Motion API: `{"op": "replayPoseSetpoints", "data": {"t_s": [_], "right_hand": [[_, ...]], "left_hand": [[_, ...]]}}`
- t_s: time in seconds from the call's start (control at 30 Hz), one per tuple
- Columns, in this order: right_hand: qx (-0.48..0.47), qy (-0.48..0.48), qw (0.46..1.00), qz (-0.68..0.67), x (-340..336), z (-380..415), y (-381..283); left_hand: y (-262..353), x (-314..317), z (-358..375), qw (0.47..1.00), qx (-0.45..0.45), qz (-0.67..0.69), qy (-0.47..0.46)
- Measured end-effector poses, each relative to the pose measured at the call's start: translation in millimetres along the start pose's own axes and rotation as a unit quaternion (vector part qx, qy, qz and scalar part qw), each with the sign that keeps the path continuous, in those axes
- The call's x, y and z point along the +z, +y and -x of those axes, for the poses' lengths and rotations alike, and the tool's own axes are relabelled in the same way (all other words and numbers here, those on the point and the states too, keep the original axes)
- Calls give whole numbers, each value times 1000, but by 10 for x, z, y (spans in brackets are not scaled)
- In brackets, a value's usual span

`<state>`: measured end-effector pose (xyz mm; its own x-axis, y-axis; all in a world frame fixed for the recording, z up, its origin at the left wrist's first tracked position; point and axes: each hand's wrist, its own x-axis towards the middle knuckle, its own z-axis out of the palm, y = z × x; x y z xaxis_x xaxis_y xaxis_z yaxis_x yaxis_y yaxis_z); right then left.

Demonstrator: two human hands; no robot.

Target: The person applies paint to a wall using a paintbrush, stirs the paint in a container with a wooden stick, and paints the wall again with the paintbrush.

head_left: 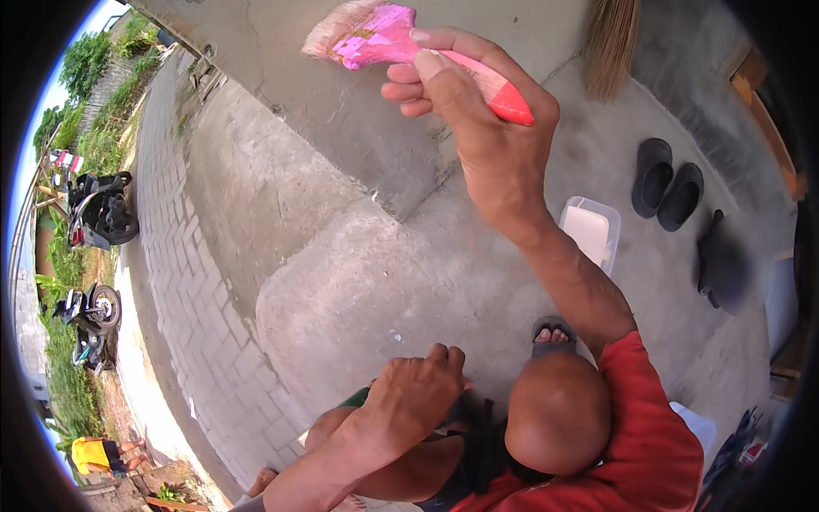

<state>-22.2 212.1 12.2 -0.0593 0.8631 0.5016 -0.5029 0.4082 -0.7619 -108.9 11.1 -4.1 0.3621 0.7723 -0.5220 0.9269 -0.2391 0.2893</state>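
Observation:
My right hand (499, 128) is raised at the upper centre, its thumb and fingers closed round the handle of a pink and red paintbrush (388, 36). The pale bristles point left, near the wall. Lower down, my left hand (409, 392) is closed beside my knees, with its fingers curled down and away from the camera. Whatever it may hold is hidden. A white plastic container (589, 232) with pale contents stands on the floor, partly behind my right forearm.
A straw broom (612, 47) is at the top right. Black clogs (653, 177) and a dark, blurred object (721, 260) lie at the right. Motorcycles (104, 211) stand outside at the left, with a person in a yellow shirt (89, 455) at the lower left.

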Motion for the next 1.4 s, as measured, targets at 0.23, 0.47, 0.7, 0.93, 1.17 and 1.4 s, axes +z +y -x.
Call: {"op": "replayPoseSetpoints", "data": {"t_s": [0.23, 0.47, 0.7, 0.93, 1.17, 1.4], "right_hand": [[175, 5, 982, 66, -450, 692, 761], [149, -16, 987, 54, 74, 126, 316], [-94, -128, 981, 115, 256, -312, -442], [-106, -528, 724, 432, -190, -340, -361], [-329, -453, 683, 470, 350, -811, -855], [-501, -343, 596, 525, 198, -349, -561]], "left_hand": [[1, 71, 77, 999, -1, 14, 33], [28, 129, 85, 996, 28, -20, 76], [23, 171, 87, 988, 54, -77, 120], [35, 195, 140, 987, 45, -87, 127], [38, 149, 128, 988, 61, -52, 130], [-6, 215, 98, 986, 59, -39, 149]]}}
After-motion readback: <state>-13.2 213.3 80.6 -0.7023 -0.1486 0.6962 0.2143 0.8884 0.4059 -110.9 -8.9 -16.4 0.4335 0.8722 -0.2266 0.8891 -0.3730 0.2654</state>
